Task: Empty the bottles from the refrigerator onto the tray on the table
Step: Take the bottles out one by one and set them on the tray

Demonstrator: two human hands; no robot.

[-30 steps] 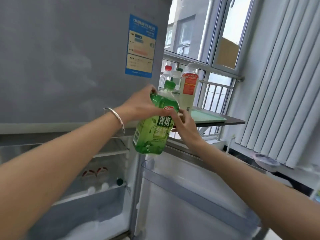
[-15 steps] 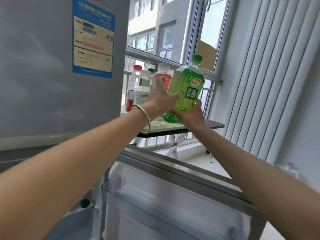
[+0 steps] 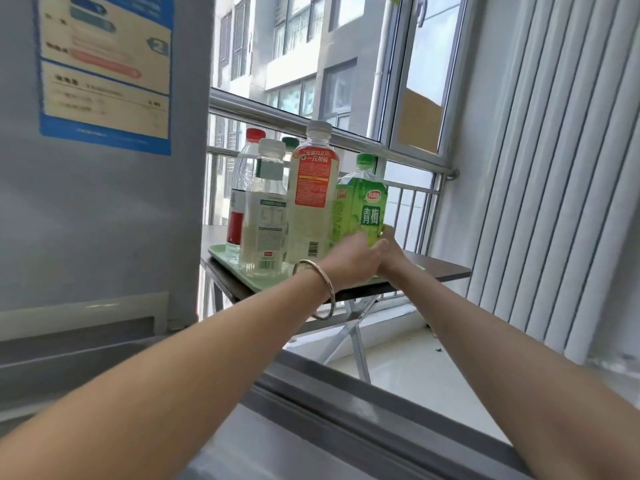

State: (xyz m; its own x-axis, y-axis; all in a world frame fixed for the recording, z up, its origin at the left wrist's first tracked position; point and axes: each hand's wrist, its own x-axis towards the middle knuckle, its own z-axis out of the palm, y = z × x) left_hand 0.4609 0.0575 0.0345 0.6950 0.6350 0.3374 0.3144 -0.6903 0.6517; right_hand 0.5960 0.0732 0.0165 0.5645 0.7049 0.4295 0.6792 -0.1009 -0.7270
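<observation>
A glossy green plastic bottle (image 3: 360, 206) with a ribbed green cap stands upright at the right end of a smooth pale-green plastic tray (image 3: 221, 258) on the dark-topped desk (image 3: 446, 268). Four other clear or pale plastic bottles (image 3: 311, 202) crowd just left of it, making five. The left hand (image 3: 349, 261), with a thin silver bangle (image 3: 325, 289) at its wrist, and the right hand (image 3: 391, 251) both clasp the green bottle's base and hide it.

arms: both outstretched | left grip (image 3: 349, 259): holds green bottle (image 3: 360, 206) | right grip (image 3: 390, 252): curled round it
</observation>
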